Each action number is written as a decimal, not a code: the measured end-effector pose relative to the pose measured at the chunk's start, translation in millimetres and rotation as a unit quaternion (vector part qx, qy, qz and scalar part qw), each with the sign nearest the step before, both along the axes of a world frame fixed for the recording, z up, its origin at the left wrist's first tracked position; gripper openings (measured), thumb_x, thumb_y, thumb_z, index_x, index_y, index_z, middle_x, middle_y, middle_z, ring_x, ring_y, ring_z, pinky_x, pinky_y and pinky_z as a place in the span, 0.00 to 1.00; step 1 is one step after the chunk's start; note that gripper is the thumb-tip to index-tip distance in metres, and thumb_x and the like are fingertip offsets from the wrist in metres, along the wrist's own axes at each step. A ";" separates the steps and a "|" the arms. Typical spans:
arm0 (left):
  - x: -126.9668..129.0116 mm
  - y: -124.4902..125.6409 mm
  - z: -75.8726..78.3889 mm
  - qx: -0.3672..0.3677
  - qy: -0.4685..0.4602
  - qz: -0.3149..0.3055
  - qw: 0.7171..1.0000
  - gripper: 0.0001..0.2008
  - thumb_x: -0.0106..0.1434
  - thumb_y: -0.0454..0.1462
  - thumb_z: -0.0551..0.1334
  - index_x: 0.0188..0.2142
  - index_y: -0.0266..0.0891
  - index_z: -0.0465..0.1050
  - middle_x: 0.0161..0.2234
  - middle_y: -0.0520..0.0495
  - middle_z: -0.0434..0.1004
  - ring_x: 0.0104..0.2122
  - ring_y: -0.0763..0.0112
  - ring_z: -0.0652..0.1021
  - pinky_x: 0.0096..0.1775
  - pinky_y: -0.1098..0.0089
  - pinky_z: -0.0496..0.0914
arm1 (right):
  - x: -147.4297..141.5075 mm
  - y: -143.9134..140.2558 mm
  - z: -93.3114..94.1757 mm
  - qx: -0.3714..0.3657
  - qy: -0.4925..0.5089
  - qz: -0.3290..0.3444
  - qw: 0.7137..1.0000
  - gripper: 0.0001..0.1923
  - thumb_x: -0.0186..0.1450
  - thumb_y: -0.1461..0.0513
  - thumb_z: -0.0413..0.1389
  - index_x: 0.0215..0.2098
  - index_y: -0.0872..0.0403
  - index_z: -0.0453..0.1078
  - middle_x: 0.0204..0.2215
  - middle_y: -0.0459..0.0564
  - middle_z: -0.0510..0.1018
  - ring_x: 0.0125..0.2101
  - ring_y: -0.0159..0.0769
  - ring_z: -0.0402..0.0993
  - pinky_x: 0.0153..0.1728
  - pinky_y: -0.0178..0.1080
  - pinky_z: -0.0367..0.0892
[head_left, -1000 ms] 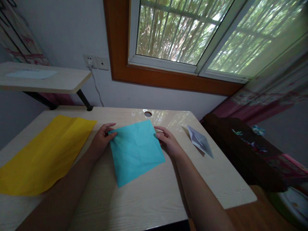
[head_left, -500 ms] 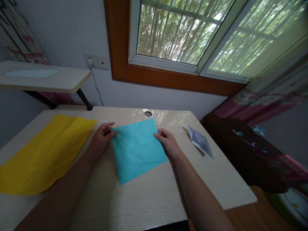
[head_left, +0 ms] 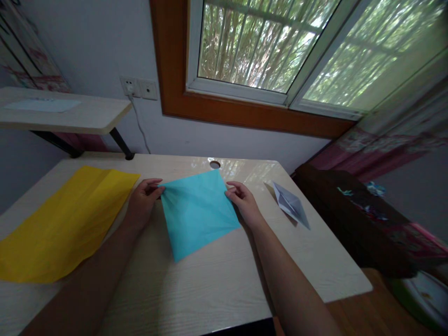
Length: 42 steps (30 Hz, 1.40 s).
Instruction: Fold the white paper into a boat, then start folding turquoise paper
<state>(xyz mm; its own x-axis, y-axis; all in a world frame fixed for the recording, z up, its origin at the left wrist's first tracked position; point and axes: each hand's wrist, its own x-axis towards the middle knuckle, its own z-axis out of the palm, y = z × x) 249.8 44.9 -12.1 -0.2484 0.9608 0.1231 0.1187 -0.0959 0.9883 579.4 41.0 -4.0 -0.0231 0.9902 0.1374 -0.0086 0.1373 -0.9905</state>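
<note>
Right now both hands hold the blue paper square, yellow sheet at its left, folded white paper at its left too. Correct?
Not quite. In the head view the folded white paper lies right of the blue paper square, not left. Left hand and right hand hold the square; the yellow sheet is at its left.

A room in a home is shown: a wood-framed window (head_left: 266, 51) at the top, patterned curtains (head_left: 392, 140) at right, a wall socket (head_left: 139, 87) at upper left.

the yellow sheet (head_left: 63, 224) runs off the left edge; fingertips of both hands hide behind the blue paper (head_left: 198, 212).
</note>
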 end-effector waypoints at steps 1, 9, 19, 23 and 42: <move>-0.5 0.1 0.5 0.002 -0.002 0.005 1.000 0.21 0.54 0.45 0.70 0.46 0.40 0.76 0.36 0.50 0.73 0.34 0.69 0.76 0.38 0.69 0.72 | -0.4 -0.3 0.2 0.002 0.003 0.005 1.000 0.20 0.59 0.54 0.66 0.48 0.47 0.73 0.30 0.43 0.74 0.31 0.33 0.68 0.33 0.37 0.62; -2.0 5.0 -4.9 0.022 -0.043 0.015 0.999 0.22 0.52 0.44 0.72 0.46 0.41 0.76 0.33 0.52 0.71 0.32 0.71 0.75 0.37 0.70 0.73 | -2.5 -3.0 -2.9 -0.022 0.001 0.050 0.999 0.26 0.56 0.55 0.68 0.51 0.44 0.69 0.26 0.39 0.66 0.25 0.30 0.61 0.27 0.34 0.57; -0.1 3.2 -1.2 0.037 -0.050 0.043 0.997 0.26 0.54 0.42 0.71 0.52 0.41 0.71 0.31 0.53 0.73 0.32 0.71 0.76 0.37 0.70 0.74 | -8.7 -4.2 -2.7 0.025 -0.013 0.048 0.998 0.23 0.58 0.56 0.67 0.50 0.44 0.68 0.26 0.39 0.64 0.24 0.30 0.59 0.25 0.35 0.54; 9.4 -2.4 7.5 -0.016 -0.117 -0.042 0.992 0.37 0.57 0.41 0.70 0.63 0.42 0.60 0.36 0.49 0.78 0.34 0.68 0.79 0.39 0.65 0.77 | -11.3 -3.4 -2.9 0.065 -0.024 -0.015 0.997 0.16 0.59 0.56 0.65 0.45 0.46 0.70 0.27 0.40 0.65 0.26 0.31 0.60 0.27 0.35 0.56; 18.0 -12.2 14.1 -0.073 -0.048 -0.061 0.994 0.34 0.56 0.42 0.71 0.60 0.42 0.64 0.40 0.43 0.83 0.36 0.59 0.82 0.36 0.63 0.77 | -21.9 -8.8 -3.8 -0.109 0.062 0.036 0.991 0.20 0.52 0.51 0.71 0.26 0.51 0.67 0.22 0.39 0.70 0.23 0.30 0.63 0.26 0.35 0.57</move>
